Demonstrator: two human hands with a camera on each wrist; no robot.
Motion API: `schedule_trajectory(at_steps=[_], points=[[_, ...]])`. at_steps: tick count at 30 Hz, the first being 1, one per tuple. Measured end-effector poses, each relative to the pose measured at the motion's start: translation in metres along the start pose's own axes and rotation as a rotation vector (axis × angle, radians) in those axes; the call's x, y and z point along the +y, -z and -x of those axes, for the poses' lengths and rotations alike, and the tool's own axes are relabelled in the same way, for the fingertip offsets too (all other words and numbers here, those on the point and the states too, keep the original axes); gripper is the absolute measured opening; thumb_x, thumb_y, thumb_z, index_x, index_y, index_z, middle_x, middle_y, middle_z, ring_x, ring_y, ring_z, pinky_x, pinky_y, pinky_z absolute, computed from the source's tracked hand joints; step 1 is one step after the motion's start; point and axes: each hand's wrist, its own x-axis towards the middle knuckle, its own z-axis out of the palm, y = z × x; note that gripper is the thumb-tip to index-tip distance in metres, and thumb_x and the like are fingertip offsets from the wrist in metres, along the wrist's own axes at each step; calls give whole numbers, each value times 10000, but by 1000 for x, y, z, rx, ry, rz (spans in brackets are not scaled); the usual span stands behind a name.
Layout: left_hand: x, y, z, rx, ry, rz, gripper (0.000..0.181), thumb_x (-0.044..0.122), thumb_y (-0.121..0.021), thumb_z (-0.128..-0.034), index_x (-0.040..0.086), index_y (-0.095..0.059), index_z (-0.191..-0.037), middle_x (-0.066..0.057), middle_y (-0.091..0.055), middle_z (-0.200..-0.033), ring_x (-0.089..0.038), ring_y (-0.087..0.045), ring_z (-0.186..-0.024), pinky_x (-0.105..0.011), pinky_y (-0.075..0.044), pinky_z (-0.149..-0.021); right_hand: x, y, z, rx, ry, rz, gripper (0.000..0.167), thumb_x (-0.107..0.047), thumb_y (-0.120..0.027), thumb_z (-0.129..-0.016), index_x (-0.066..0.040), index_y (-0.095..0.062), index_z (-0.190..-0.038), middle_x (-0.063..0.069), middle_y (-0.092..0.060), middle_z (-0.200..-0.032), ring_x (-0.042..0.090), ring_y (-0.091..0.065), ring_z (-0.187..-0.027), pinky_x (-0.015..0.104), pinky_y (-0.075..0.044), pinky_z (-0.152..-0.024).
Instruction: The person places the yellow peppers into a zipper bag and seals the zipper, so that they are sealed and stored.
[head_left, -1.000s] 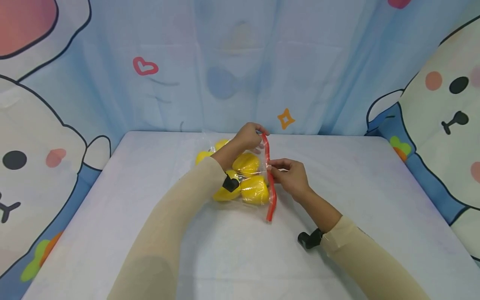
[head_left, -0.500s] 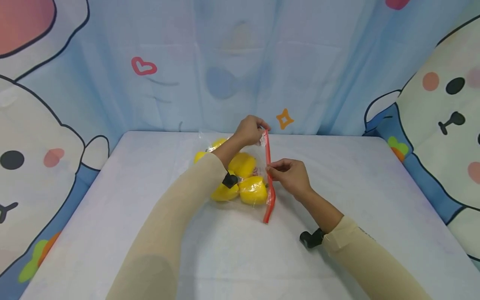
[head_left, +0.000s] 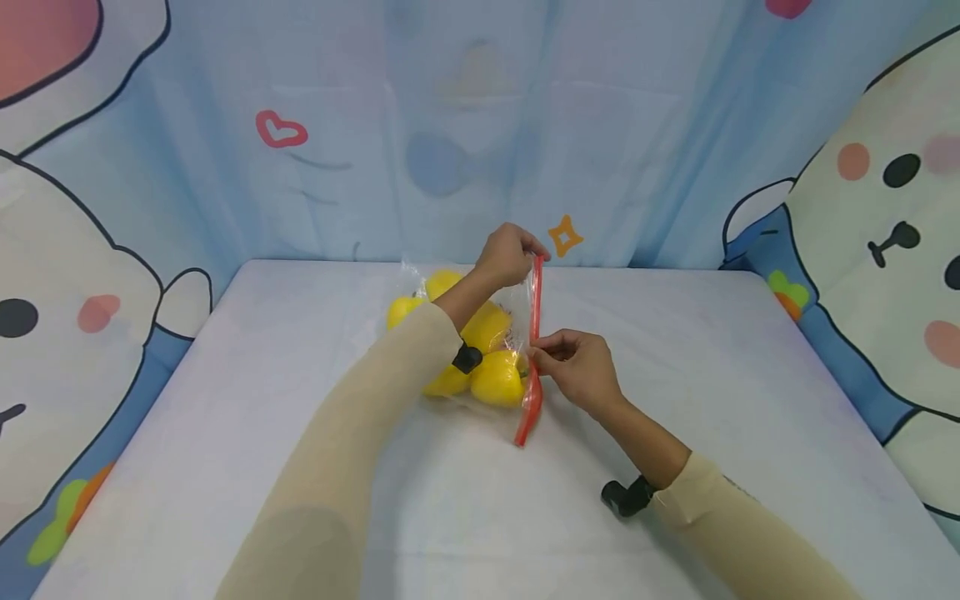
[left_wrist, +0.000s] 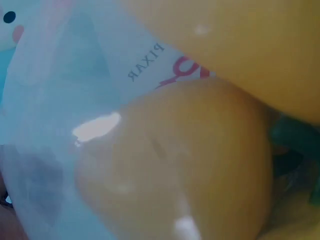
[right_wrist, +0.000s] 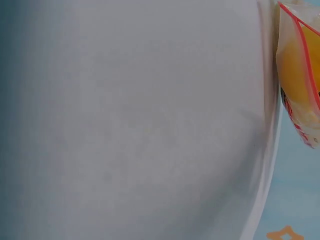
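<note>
A clear zip bag [head_left: 517, 298] lies on the table with several yellow bell peppers [head_left: 497, 379] inside. Its red zip strip [head_left: 536, 304] runs along the right side. My left hand [head_left: 508, 257] pinches the far end of that strip, its forearm crossing over the bag. Around the strip's middle, my right hand [head_left: 581, 367] pinches with thumb and fingers. In the left wrist view, a yellow pepper [left_wrist: 175, 160] shows through the plastic near mirrored lettering. The right wrist view has the bag's red zip lines [right_wrist: 306, 55] spread apart; the right hand is outside that view.
A white cloth covers the table [head_left: 225, 433]. Behind it hangs a blue curtain [head_left: 337, 183] with cartoon prints. Black wrist cameras sit on both wrists, the right one [head_left: 626, 497] close to the cloth.
My left hand has moved up and slightly right, lifting the strip's far end. The strip's near end has swung left. My right hand still pinches the middle and has shifted slightly down.
</note>
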Motion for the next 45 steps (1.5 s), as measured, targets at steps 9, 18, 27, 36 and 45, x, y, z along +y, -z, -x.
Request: schedule_trajectory(at_steps=[9, 18, 27, 36, 45], points=[[2, 8, 6, -117, -42, -18, 301, 85, -448, -1022, 96, -723, -1143, -72, -679, -1168, -127, -474, -540, -218, -434, -548, -1, -1, 5, -22, 38, -21, 213, -196, -715, -902, -37, -723, -1043, 140, -716, -1003, 178, -735, -793, 229, -580, -702], [-6, 10, 10, -170, 37, -10, 320, 88, -427, -1016, 67, -706, -1173, -103, -677, -1160, -213, -617, -692, -260, -526, -637, 0, -4, -1, 12, -3, -51, 259, -212, -706, -910, -40, -725, -1102, 153, -704, -1030, 161, -731, -773, 279, -589, -660], [-9, 6, 9, -132, 30, -9, 313, 67, -426, -1006, 65, -720, -1114, -102, -680, -1157, -162, -570, -598, -213, -504, -586, 0, -6, -6, 43, -52, 17, 255, -254, -701, -914, -72, -726, -1092, 115, -701, -1043, 212, -703, -800, 268, -583, -622], [-4, 8, 6, -114, 28, -16, 311, 79, -422, -1022, 76, -731, -1059, -98, -695, -1096, -215, -616, -639, -235, -473, -549, -2, -8, 1, -17, 38, 2, 211, -140, -681, -918, -45, -689, -1106, 141, -669, -1060, 284, -686, -877, 281, -590, -635], [-2, 11, 9, -134, 32, -2, 303, 77, -433, -1023, 60, -733, -1068, -107, -696, -1014, -314, -668, -793, -263, -518, -609, 3, 2, 5, -175, 11, 66, 474, -97, -677, -873, -160, -602, -1336, 105, -590, -1295, 301, -632, -1125, 340, -593, -794]])
